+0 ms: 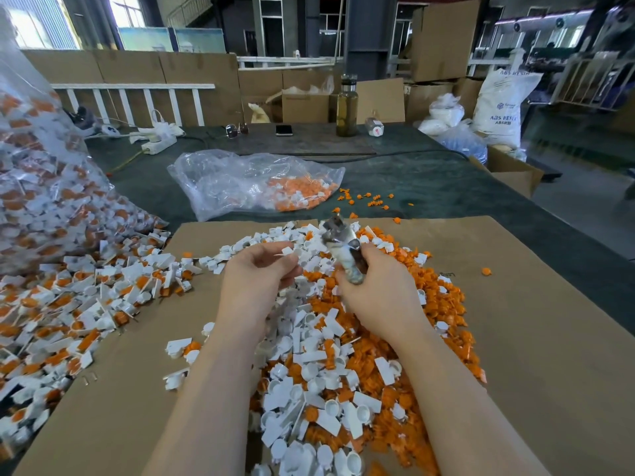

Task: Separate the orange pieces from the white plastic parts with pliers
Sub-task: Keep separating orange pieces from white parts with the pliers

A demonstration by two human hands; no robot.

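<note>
Pliers [343,252] sit in my right hand [374,297], fingers curled round the handles, the blurred head pointing toward the far edge of the worktop [429,180]. My left hand [254,283] pinches a small white plastic part [288,250] between thumb and fingertips, just beside the pliers' head but not touching it as far as I can see. Both hands hover over a cardboard sheet [536,338] at the worktop's near edge, above a mixed heap: loose orange pieces [443,300] lie mostly toward the right edge, white parts [309,400] toward the middle and near edge. Toward the left edge spreads a pile of white parts with orange pieces in them [68,304], spilling from a big clear bag [44,187] at the left edge. A smaller clear bag [254,180] lies mid-worktop, and a few orange pieces are scattered beside it. A bottle [346,106] and a phone [283,130] stand near the far edge
</note>
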